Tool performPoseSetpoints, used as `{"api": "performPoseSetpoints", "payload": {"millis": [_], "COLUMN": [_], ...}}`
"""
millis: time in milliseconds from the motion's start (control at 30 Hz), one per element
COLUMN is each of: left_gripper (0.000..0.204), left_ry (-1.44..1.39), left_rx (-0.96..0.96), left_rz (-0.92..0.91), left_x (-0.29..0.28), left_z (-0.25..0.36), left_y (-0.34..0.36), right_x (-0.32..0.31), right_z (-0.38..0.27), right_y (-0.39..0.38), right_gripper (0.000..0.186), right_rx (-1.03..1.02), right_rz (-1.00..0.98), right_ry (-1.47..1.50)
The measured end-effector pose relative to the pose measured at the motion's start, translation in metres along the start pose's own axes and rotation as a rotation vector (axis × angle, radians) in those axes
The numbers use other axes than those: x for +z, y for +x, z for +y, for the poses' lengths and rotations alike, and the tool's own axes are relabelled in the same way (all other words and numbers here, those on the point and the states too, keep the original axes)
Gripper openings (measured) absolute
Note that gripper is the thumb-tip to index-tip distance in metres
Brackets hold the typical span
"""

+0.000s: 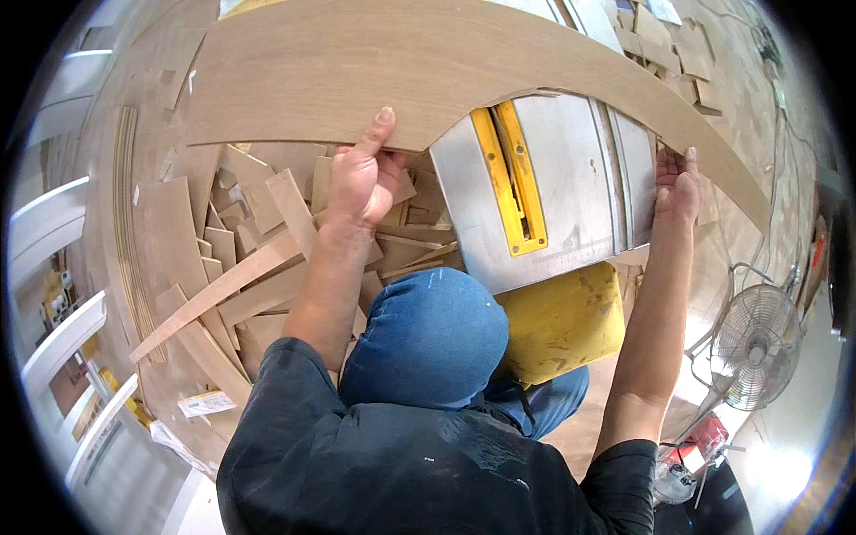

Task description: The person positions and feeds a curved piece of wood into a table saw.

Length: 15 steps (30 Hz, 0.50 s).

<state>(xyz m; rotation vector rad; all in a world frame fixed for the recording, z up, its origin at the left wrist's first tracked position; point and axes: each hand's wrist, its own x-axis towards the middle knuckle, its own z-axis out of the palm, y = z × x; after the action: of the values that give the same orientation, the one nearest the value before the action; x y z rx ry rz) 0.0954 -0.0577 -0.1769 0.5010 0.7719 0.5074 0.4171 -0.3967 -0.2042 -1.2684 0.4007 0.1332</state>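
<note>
Left hand [364,178] grasps arched panel [357,71] at lower edge; right hand [676,185] grips panel end, 3 o'clock. Table saw [544,187] beneath; scraps [250,250] at 9 o'clock.

Dark short-sleeved shirt, blue jeans, bare forearms
</note>
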Motion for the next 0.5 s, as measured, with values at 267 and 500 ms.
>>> {"api": "performPoseSetpoints", "payload": {"millis": [267, 500], "left_gripper": [0.026, 0.036], "left_ry": [-0.002, -0.066], "left_rx": [0.024, 0.089], "left_rz": [0.034, 0.036], "left_x": [0.0, -0.043], "left_z": [0.002, 0.026], "left_y": [-0.001, -0.018], "right_x": [-0.012, 0.02], "right_z": [0.0, -0.013], "right_y": [0.005, -0.026], "right_gripper": [0.022, 0.027], "right_rx": [0.084, 0.124], "right_rz": [-0.219, -0.27], "right_ry": [0.017, -0.25]}}
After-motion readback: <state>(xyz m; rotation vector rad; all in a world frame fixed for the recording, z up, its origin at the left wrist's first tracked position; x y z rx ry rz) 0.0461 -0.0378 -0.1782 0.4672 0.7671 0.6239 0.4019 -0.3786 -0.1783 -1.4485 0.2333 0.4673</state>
